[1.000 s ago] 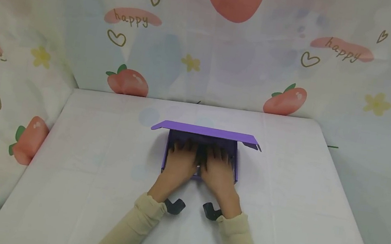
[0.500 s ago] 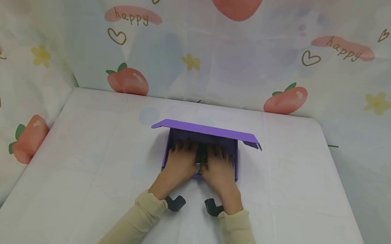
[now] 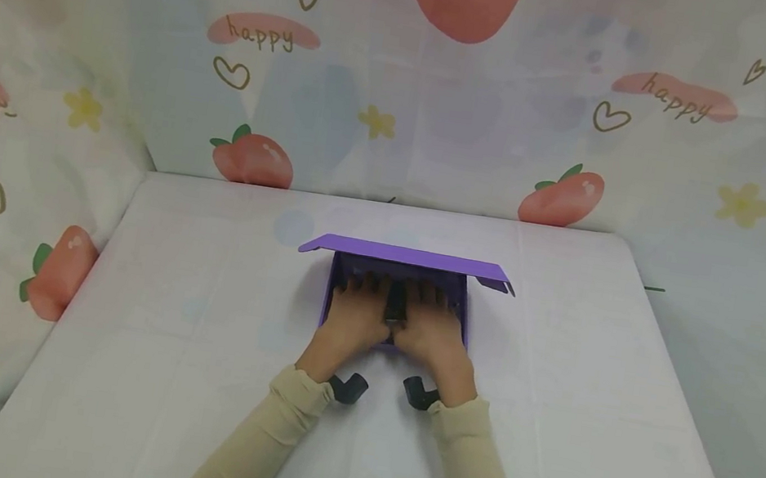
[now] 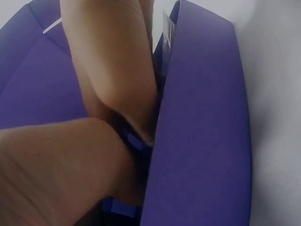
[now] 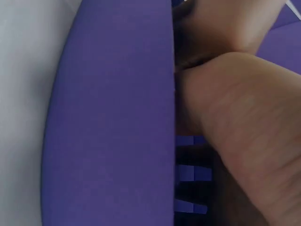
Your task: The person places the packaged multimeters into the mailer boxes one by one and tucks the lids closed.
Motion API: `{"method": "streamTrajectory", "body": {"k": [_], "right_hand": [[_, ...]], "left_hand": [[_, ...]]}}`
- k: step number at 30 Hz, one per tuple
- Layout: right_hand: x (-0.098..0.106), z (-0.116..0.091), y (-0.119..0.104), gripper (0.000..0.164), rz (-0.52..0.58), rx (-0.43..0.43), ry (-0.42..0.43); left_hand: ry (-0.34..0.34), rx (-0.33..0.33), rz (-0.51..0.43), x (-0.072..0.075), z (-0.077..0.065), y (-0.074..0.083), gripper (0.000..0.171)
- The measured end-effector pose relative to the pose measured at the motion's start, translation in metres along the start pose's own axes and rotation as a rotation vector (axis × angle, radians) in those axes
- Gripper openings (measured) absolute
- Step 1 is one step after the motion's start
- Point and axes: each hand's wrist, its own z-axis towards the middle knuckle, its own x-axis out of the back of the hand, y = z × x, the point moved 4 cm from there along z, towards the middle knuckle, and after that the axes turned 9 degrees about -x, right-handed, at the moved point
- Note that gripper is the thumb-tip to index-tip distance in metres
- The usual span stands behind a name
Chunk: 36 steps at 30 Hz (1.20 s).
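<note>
A purple cardboard box (image 3: pixel 327 297) sits on the table in the head view, its lid (image 3: pixel 417 258) raised at the back. My left hand (image 3: pixel 358 314) is inside the left half, fingers pointing to the back wall. Beside it, my right hand (image 3: pixel 432 329) reaches into the right half; its fingers look spread in the right wrist view. Between the hands shows a black object (image 3: pixel 397 302), mostly covered by them, its kind unclear. In the left wrist view, clear plastic (image 4: pixel 168 35) shows at the front wall (image 4: pixel 202 117), which hides the fingertips.
A white cloth covers the table (image 3: pixel 189 342). Black wrist camera mounts (image 3: pixel 349 388) stick out at both cuffs, in front of the box. A printed curtain (image 3: pixel 446 116) hangs behind the table and along its sides.
Both wrists have shifted slightly forward toward the box. The hands stay inside it, and the black object between them shows more clearly. The box and its lid keep their place.
</note>
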Motion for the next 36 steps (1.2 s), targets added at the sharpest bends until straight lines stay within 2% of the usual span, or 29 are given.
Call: {"method": "streamTrajectory", "body": {"k": [7,15,20,27,30,36], "right_hand": [[0.0046,0.0016,0.0011,0.075,0.012,0.019,-0.048],[0.0042,0.0059,-0.0002,0.087,-0.005,0.001,-0.122],[0.0021,0.0082,0.0003,0.089,-0.018,-0.013,-0.128],[-0.0044,0.0095,-0.0029,0.092,-0.047,-0.055,-0.116],[-0.0042,0.0084,-0.0034,0.094,-0.035,-0.065,-0.128],[0.0004,0.0075,-0.0032,0.090,-0.052,-0.018,-0.125]], "left_hand": [[-0.122,-0.002,-0.036,-0.0019,0.0030,-0.0015,0.082],[-0.181,-0.004,-0.066,-0.0016,0.0045,-0.0003,0.089],[-0.174,-0.014,-0.054,0.0014,0.0054,0.0015,0.085],[-0.105,-0.024,0.010,0.0049,0.0061,0.0033,0.082],[-0.110,-0.023,0.024,0.0029,0.0068,0.0029,0.084],[-0.155,-0.002,0.007,0.0010,0.0072,0.0008,0.081]]}}
